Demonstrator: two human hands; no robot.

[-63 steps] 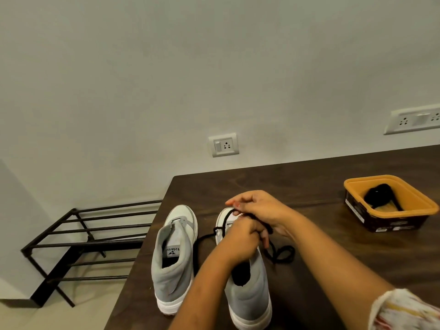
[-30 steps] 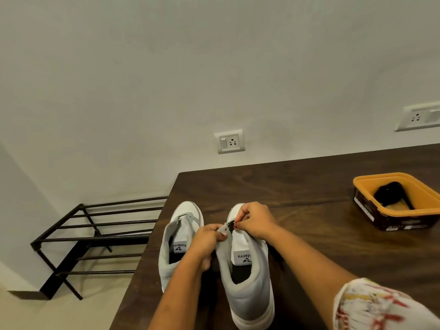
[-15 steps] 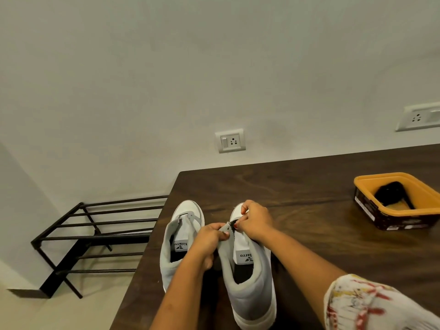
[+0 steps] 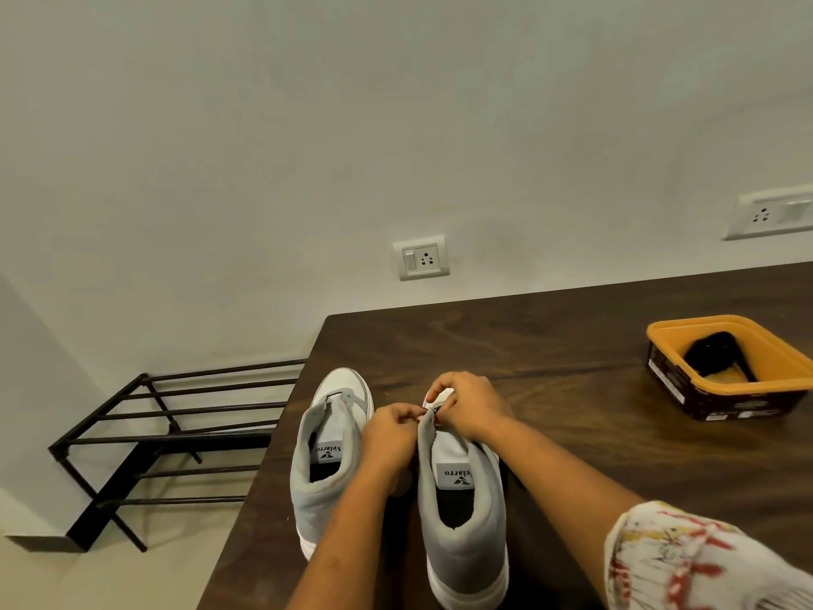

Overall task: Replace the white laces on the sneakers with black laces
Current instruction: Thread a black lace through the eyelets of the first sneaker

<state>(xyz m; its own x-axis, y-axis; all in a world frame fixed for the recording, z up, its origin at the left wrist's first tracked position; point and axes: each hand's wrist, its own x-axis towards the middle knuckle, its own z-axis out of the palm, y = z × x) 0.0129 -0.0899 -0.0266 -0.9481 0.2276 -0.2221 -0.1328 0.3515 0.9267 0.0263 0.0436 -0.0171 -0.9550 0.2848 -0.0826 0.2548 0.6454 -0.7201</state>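
Two grey and white high-top sneakers stand side by side, heels toward me, on the dark wooden table (image 4: 550, 345). The left sneaker (image 4: 327, 460) has no lace that I can see. My left hand (image 4: 389, 433) pinches the left eyelet flap of the right sneaker (image 4: 462, 499). My right hand (image 4: 466, 405) sits over that shoe's front and pinches a black lace (image 4: 435, 409) at the same flap. Only a short bit of the lace shows between my fingers; the rest is hidden by my hands.
An orange tub (image 4: 748, 398) with a dark label holds a bundle of black laces (image 4: 712, 352) at the right of the table. A black metal rack (image 4: 176, 438) stands on the floor left of the table edge. Wall sockets (image 4: 420, 257) are behind.
The loose black lace loops lying on the table two seconds ago are out of sight. Both hands came together at the right sneaker's left flap; the right hand's fingers have shifted slightly over the toe.
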